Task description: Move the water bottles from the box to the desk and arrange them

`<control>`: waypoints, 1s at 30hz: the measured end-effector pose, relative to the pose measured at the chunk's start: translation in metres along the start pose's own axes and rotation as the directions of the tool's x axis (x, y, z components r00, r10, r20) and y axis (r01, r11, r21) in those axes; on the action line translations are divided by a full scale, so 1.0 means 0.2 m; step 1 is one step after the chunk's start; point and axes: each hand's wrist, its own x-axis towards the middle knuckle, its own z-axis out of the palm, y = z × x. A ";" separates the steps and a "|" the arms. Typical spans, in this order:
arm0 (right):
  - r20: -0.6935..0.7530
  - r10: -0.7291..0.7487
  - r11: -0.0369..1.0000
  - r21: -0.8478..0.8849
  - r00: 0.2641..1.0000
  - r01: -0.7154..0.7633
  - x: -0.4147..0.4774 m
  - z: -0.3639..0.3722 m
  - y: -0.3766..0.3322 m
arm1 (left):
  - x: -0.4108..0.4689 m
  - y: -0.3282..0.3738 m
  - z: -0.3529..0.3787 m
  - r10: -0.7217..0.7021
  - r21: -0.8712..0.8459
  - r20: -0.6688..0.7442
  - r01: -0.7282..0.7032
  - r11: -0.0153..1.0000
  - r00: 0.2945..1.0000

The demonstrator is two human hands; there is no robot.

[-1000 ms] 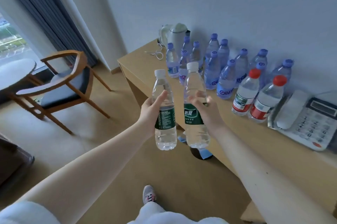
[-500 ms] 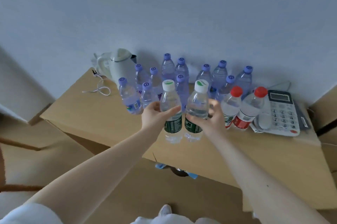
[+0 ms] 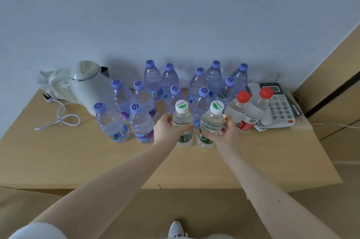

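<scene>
We log a pale wooden desk (image 3: pixel 58 161) set against a grey-blue wall (image 3: pixel 175 15). A smooth, rounded white plastic kettle (image 3: pixel 85 87) stands at back left. Beside it is a cluster of clear ribbed purple-capped bottles (image 3: pixel 153 81). At far right is a white push-button telephone (image 3: pixel 280 110), with two red-capped bottles (image 3: pixel 251 114) just beside it.

In front of the cluster, two clear green-labelled bottles with white caps stand upright, close together. Our left hand (image 3: pixel 165 129) curls round the left white-capped bottle (image 3: pixel 182 120) at its shoulder. Our right hand (image 3: pixel 228 133) curls round the right white-capped bottle (image 3: pixel 212 120) likewise. We cannot tell whether their bases touch the desk.
</scene>
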 end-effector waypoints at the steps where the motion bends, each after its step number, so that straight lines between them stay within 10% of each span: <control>1: -0.007 0.006 1.000 -0.005 1.000 -0.006 0.01 0.00 0.01 | 0.01 0.00 0.01 0.001 0.008 0.011 -0.002 1.000 1.000; 30: -0.129 0.140 0.979 -0.131 0.982 -0.157 -0.16 -0.07 0.19 | 0.04 -0.28 0.10 0.021 0.359 0.155 -0.076 0.930 0.988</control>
